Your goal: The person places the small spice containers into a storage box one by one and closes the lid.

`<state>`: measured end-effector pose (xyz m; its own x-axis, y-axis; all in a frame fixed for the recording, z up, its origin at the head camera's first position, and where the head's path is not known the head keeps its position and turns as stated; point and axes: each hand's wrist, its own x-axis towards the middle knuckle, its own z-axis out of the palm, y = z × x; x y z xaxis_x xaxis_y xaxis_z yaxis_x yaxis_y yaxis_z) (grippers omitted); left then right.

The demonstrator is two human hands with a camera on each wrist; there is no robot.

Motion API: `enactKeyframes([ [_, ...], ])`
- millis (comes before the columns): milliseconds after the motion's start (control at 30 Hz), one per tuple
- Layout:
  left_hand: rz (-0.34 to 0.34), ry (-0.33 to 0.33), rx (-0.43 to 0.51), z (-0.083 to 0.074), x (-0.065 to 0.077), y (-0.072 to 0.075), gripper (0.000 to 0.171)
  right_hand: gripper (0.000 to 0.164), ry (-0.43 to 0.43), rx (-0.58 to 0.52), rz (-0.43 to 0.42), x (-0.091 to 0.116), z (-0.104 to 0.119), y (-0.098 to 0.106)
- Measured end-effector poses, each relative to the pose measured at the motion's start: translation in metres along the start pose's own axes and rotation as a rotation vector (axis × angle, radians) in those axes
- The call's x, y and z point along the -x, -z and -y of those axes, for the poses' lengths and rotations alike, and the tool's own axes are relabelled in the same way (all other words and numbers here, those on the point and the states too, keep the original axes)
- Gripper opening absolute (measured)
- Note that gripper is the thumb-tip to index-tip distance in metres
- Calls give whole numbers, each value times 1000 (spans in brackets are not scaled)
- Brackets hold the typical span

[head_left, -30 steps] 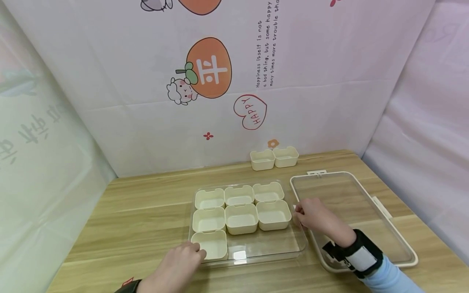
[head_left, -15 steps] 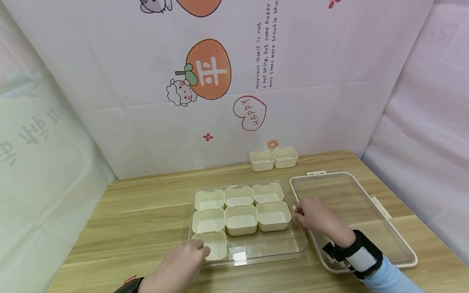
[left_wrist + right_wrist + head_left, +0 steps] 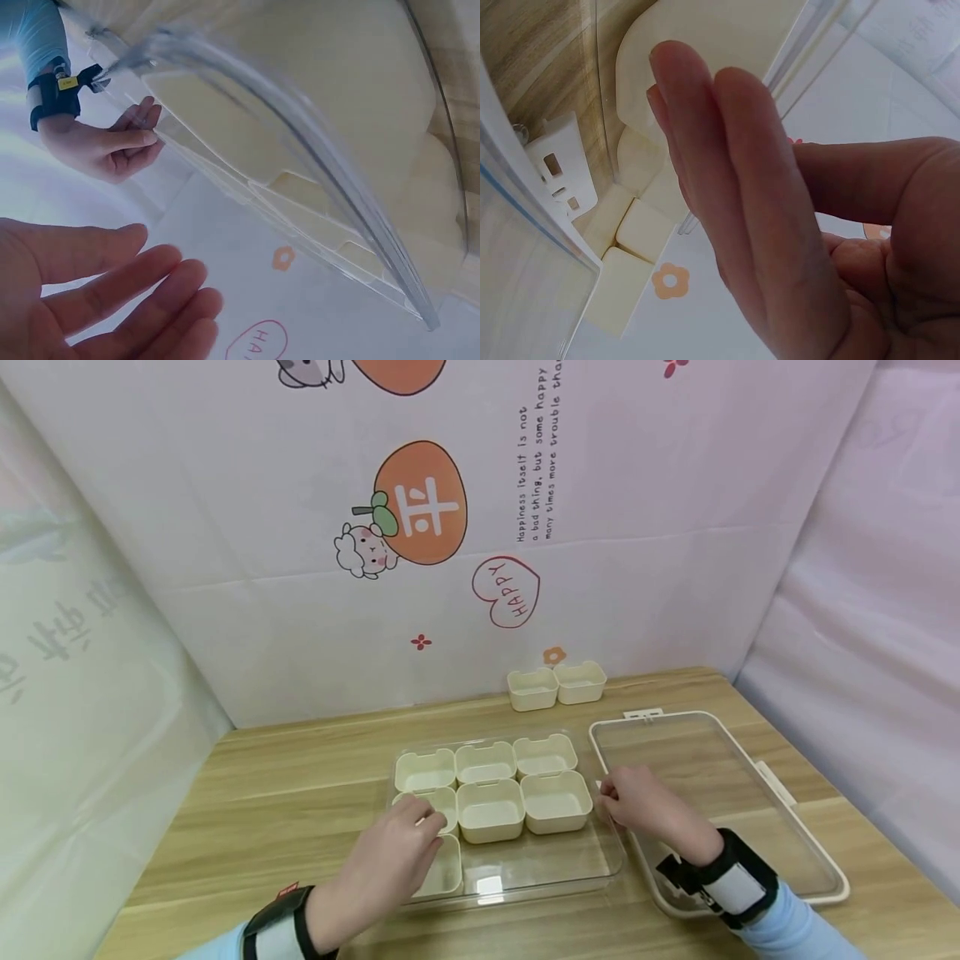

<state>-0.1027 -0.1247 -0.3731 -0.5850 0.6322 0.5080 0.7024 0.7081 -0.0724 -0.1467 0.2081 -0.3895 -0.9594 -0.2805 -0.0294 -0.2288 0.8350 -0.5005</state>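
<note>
Inside a clear plastic box [image 3: 540,868] stand several cream cups [image 3: 491,811], in two full rows plus one front-left cup [image 3: 447,872]. My left hand [image 3: 397,852] hovers over that front-left cup, partly hiding it and the cup behind. The left wrist view shows that hand [image 3: 127,292] with fingers spread and slightly bent, holding nothing, beside the box wall [image 3: 322,157]. At the box's right edge, my right hand [image 3: 645,806] pinches the rim between thumb and fingers. In the right wrist view its fingers [image 3: 727,180] are long and nearly straight; the thumb tip is hidden.
Two more cream cups [image 3: 557,685] stand at the table's back edge against the printed cloth [image 3: 300,643]. A clear lid with a pale frame and clips [image 3: 720,777] lies right of the box, under my right forearm. Wooden tabletop [image 3: 285,810] extends to the left.
My left hand has let go of the front-left cup and risen up and to the right. The right hand stays at the box edge. The view has shifted slightly.
</note>
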Motion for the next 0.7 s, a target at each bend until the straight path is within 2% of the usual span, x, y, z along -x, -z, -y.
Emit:
enactKeyframes([
  [233, -14, -4, 61, 5, -18, -4, 15, 18, -14, -8, -1, -2, 1, -1],
  [500, -71, -46, 58, 7, -43, -8, 11, 17, 6, -1, -5, -1, 1, -3],
  [700, -88, -53, 71, 9, -64, -14, 8, 16, 7, -1, -19, 0, -1, -3],
])
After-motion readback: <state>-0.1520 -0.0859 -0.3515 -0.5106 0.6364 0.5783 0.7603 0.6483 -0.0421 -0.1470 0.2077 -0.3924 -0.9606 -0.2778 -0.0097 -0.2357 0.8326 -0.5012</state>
